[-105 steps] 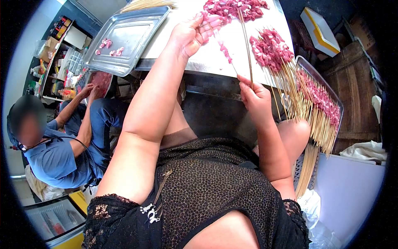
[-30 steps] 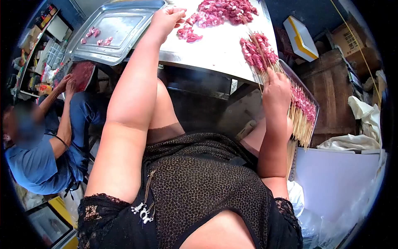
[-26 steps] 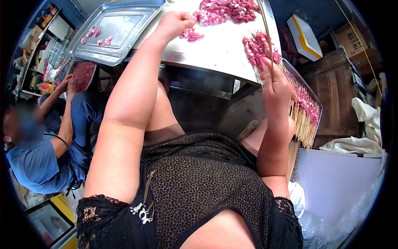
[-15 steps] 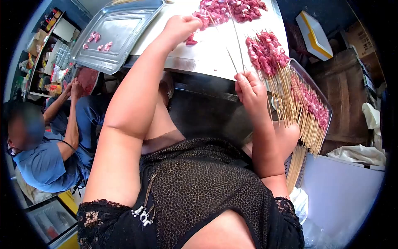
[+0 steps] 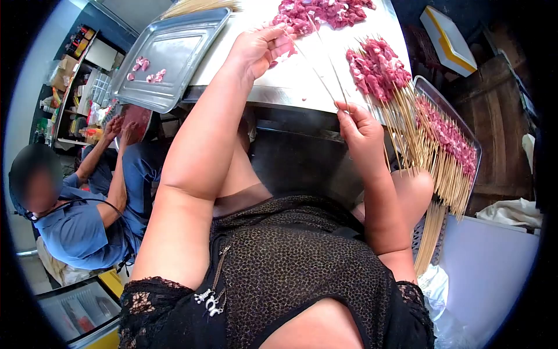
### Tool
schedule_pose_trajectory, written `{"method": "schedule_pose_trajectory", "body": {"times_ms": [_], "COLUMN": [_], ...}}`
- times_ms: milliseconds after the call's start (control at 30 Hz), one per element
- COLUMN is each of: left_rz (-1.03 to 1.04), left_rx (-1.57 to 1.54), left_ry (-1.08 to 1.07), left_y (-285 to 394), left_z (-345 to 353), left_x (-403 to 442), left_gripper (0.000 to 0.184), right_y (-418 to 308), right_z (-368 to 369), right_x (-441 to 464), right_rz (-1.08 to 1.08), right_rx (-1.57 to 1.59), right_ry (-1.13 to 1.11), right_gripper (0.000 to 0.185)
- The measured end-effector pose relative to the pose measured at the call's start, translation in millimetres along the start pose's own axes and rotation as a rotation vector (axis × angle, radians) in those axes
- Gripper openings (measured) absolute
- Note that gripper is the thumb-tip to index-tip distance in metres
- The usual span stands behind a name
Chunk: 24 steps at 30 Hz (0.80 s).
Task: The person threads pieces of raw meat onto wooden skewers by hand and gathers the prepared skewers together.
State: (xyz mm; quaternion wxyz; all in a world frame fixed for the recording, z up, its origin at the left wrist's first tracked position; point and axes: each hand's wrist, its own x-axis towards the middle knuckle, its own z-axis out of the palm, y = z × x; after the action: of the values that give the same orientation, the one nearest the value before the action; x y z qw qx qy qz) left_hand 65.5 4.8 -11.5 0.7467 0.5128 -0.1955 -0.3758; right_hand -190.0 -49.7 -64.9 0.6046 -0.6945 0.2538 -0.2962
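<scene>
My left hand (image 5: 256, 51) is over the white table, thumb and fingers closed on a small piece of raw meat (image 5: 289, 44) at the tip of a thin skewer. My right hand (image 5: 361, 127) pinches two bamboo skewers (image 5: 332, 61) near their lower ends. They slant up and away across the tabletop, and the farther one reaches toward the pile of cut raw meat (image 5: 331, 13). Beside my right hand, at the table's right edge, lies a stack of loaded meat skewers (image 5: 379, 68), with bare sticks pointing toward me.
A metal tray (image 5: 174, 55) with a few meat bits sits at the left. More skewers fill a second tray (image 5: 478, 152) at the right. Bare sticks (image 5: 430, 238) lie below it. A seated person (image 5: 78, 224) works at the left with both hands over a reddish container.
My left hand has turned, showing more of its palm and fingers at the skewer tip. My right hand still holds both skewers. The whole view has shifted slightly right.
</scene>
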Motion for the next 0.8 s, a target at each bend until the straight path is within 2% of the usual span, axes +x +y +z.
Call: {"method": "schedule_pose_trajectory", "body": {"times_ms": [367, 433, 500, 633, 800], "left_rz": [-0.010, -0.014, -0.022, -0.026, -0.029], "left_rx": [-0.081, -0.067, -0.046, -0.065, -0.241], "left_ry": [-0.161, -0.167, -0.184, -0.193, -0.099], "left_y": [2, 3, 3, -1, -7], "left_z": [13, 14, 13, 17, 33], "left_x": [-12, -13, -14, -18, -25], "left_gripper": [0.028, 0.028, 0.028, 0.028, 0.024], "right_y": [-4, -4, -6, -5, 7], "right_z": [-5, -8, -12, -11, 1], "right_x": [-3, -2, 0, 0, 1], "right_rz": [0.036, -0.065, -0.052, -0.030, -0.070], "right_rx": [-0.048, -0.154, -0.153, -0.186, -0.108], "right_ry": [0.004, 0.019, 0.020, 0.016, 0.057], "right_gripper": [0.019, 0.019, 0.019, 0.019, 0.019]}}
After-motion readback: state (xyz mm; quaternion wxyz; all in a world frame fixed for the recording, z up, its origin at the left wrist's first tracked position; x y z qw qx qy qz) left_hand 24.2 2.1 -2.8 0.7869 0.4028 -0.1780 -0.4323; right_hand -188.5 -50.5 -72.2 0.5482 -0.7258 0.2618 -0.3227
